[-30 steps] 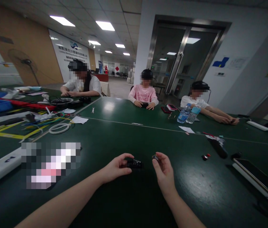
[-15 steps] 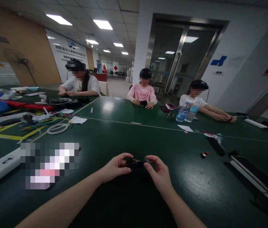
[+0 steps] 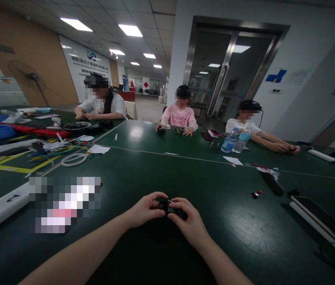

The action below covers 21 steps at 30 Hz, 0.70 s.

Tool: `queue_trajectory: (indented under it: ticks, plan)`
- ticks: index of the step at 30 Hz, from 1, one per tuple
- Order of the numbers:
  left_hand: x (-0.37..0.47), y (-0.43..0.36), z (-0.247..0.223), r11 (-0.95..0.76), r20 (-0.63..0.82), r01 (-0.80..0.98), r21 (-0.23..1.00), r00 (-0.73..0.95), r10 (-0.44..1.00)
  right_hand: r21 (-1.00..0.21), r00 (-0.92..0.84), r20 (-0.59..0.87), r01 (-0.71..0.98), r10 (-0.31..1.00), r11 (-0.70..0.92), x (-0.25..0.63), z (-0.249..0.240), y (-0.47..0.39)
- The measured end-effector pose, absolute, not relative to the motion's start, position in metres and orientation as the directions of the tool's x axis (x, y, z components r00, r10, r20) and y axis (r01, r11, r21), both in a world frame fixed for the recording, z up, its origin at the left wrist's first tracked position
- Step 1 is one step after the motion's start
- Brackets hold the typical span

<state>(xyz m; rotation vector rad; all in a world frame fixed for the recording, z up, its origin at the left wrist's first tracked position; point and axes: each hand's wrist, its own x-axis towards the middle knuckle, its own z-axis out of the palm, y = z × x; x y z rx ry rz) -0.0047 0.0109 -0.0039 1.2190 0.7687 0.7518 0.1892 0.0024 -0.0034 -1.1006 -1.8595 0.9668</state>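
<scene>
Over the near middle of the green table, a small black device with some shiny parts sits between my two hands. My left hand pinches its left end, thumb below and fingers above. Around its right side closes my right hand, thumb and fingertips on the near and far edges. The fingers hide much of the device, and its exact kind is too dark to make out. Whether the small dark block my right hand held earlier is still in its fingers cannot be seen.
On the right lie a phone on a white block, a black stick-like item and a small red-and-black piece. A white bar is on the left, below cables. Water bottles stand farther off; three people sit opposite.
My right hand has moved left, bringing its fingers from just right of the device onto it. Across the table, the person in pink has shifted a black object to the left.
</scene>
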Motion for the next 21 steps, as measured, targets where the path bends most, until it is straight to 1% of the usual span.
queue_trajectory:
  ticks: [8, 15, 21]
  plan:
    - [-0.003, 0.01, -0.006, 0.165, -0.094, -0.093, 0.982, 0.519, 0.85, -0.887, -0.335, 0.202, 0.336, 0.92, 0.317, 0.189, -0.005, 0.005]
    - [-0.003, 0.011, -0.006, 0.177, -0.099, -0.106, 0.978, 0.509, 0.855, -0.761, -0.395, 0.283, 0.462, 0.874, 0.455, 0.197, -0.007, 0.007]
    - [-0.003, 0.012, -0.004, 0.178, -0.1, -0.109, 0.978, 0.504, 0.858, -0.756, -0.401, 0.327, 0.432, 0.856, 0.491, 0.198, -0.011, 0.007]
